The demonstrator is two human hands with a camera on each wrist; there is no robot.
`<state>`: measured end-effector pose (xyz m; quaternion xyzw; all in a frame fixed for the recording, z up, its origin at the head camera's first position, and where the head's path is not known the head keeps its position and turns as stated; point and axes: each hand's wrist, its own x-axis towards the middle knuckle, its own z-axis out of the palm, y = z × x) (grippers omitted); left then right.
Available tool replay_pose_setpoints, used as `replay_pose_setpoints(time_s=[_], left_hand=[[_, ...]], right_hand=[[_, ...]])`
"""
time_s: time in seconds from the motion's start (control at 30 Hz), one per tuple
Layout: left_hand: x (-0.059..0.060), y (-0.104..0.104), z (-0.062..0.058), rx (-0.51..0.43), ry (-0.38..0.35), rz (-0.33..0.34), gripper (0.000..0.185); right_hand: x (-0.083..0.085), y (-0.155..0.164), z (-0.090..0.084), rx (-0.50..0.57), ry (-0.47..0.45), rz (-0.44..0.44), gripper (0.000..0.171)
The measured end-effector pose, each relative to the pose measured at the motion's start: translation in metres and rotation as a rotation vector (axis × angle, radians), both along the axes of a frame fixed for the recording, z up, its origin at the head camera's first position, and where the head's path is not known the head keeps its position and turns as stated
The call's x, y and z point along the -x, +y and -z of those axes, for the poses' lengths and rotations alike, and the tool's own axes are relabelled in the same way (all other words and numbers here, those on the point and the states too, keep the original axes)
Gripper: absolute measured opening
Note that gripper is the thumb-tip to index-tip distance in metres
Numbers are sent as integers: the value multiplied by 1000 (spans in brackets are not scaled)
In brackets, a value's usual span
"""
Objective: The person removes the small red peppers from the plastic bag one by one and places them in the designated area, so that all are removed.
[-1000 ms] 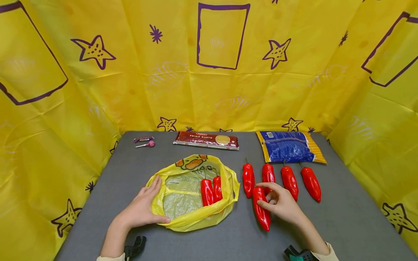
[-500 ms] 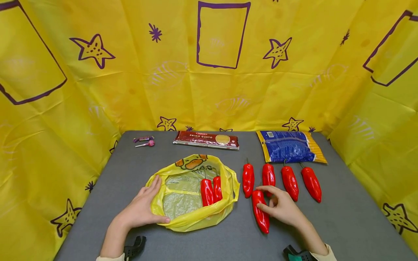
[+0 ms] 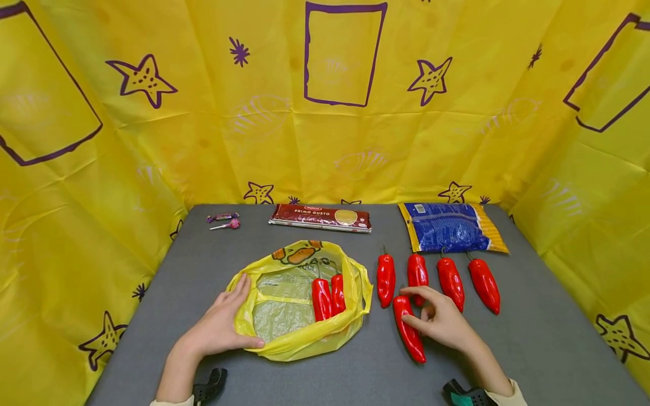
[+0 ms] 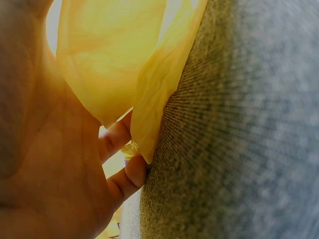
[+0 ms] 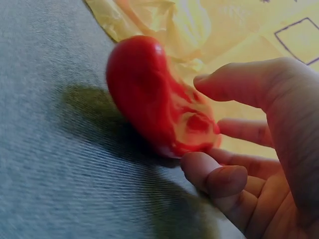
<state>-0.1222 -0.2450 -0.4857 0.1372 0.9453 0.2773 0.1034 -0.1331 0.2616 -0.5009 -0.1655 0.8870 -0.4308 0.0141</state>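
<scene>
A yellow plastic bag point(image 3: 299, 355) lies with its mouth spread wide, two long red peppers point(image 3: 322, 299) inside. My left hand point(image 3: 215, 324) rests against the bag's left side, fingers and thumb spread along the rim; the left wrist view shows thin yellow film point(image 4: 114, 55) against the fingers. To the right of the bag, my right hand point(image 3: 439, 318) pinches a glossy red pepper point(image 3: 408, 332) near its stem end, between thumb and index finger. Up close, that pepper's rounded body point(image 5: 142, 94) sits just over the grey cloth, its shadow beneath.
Several more red peppers point(image 3: 386, 281) stand in a row beyond my right hand. Behind them lies a blue and yellow packet point(image 3: 449, 228). A dark red pasta packet point(image 3: 321, 219), a lollipop point(image 3: 232, 224) and a wrapped candy point(image 3: 223, 216) line the back. Yellow curtains point(image 3: 213, 141) enclose the table.
The pepper at my right hand has shifted slightly down, and its lower tip swung a little left, then right. My left hand and the bag stay where they were.
</scene>
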Motion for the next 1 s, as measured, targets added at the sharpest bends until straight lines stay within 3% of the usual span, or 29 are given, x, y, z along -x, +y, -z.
replay_pose_setpoints(time_s=[0.3,0.5,0.87,1.0], left_hand=[[0,0,-1,-7,11,4,142],[0,0,1,-3,15,0,142],[1,1,2,16,17,-23,144],[2,1,1,19,24,-33,144]], right_hand=[[4,5,-21,3,36,8,52],[17,-5,-33,-24,108,-56,46],[52,-63,-64,5,194,-154,41],[61,-91,-76,46,159,-169,39]])
